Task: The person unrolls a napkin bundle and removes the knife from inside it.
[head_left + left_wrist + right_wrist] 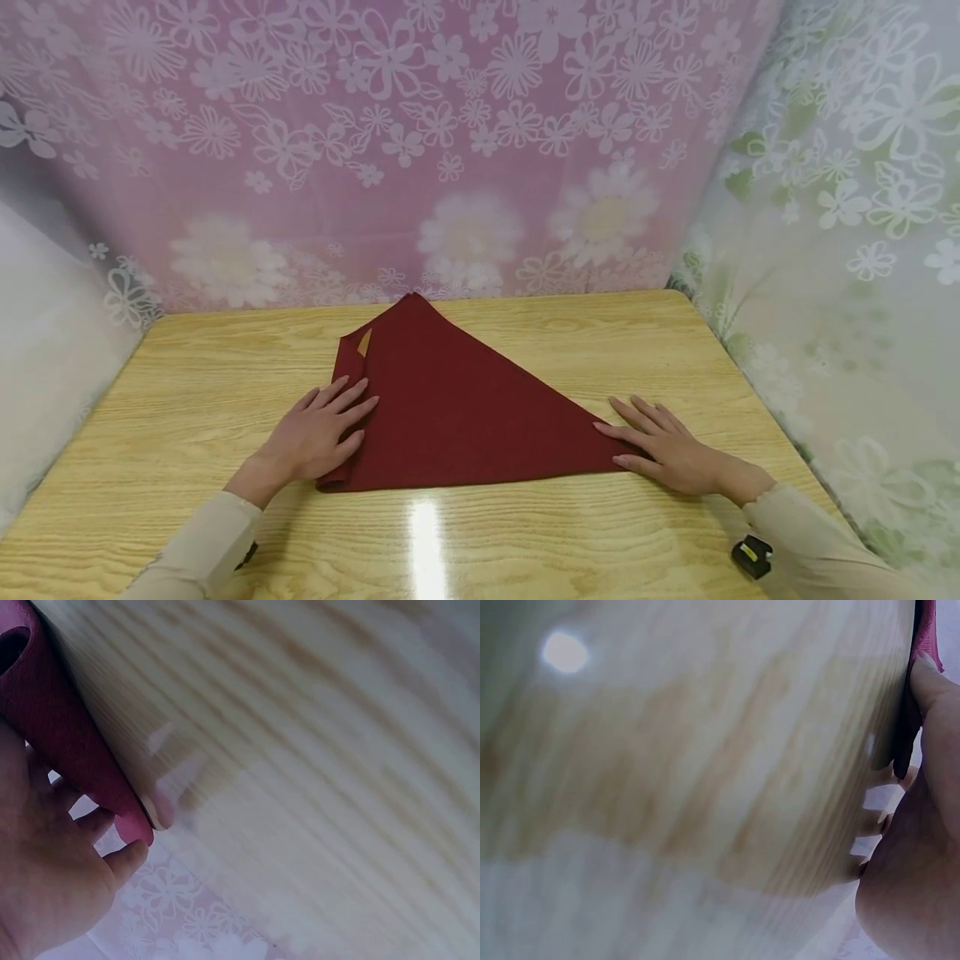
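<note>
A dark red cloth (465,408) lies folded on the wooden table, its outline close to a triangle with the peak at the back. Along its left side a strip is turned over, and a small slit near the top shows the tabletop. My left hand (318,433) rests on that strip with spread, fairly straight fingers. At the cloth's right tip, my right hand (667,450) touches the fabric with thumb and forefinger extended; its other fingers lie beyond the slanted edge. The left wrist view shows the rolled fold of the cloth (67,720) beside the left hand (56,862).
The pale wooden table (570,533) reaches a pink floral curtain (480,150) at the back. A white and green floral curtain (847,250) hangs along the right. Near the right sleeve is a small black device (752,556).
</note>
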`<state>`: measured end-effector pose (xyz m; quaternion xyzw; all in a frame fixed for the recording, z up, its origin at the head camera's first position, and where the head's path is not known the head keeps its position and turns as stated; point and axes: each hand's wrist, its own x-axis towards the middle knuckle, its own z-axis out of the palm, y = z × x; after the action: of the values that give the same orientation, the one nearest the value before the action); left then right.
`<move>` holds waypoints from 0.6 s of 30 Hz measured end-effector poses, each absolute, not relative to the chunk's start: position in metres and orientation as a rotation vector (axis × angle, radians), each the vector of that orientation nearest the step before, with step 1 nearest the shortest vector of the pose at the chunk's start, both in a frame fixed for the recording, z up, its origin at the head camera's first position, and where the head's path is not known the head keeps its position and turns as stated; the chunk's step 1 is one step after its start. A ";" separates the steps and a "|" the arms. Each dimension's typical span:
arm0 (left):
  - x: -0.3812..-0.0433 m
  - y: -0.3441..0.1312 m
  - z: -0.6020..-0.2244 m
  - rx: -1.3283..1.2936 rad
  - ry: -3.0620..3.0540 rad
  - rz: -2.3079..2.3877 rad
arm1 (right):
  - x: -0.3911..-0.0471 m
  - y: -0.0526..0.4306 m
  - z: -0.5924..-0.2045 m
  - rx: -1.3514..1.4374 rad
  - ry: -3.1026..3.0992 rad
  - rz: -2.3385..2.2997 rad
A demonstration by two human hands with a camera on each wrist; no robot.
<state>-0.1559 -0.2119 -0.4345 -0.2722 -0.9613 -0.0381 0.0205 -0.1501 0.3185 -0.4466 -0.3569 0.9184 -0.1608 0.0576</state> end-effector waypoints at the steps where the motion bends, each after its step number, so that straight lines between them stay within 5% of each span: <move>1: -0.156 -0.213 -0.434 -0.840 -2.984 -0.115 | -0.150 0.318 -0.447 -1.083 2.785 -0.489; 18: -0.156 -0.225 -0.429 -0.798 -2.958 -0.073 | -0.149 0.318 -0.448 -1.083 2.794 -0.491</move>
<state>-0.1559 -0.2246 -0.4294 -0.2603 -0.9645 -0.0236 0.0384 -0.1495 0.3175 -0.4479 -0.3560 0.9190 -0.1614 0.0524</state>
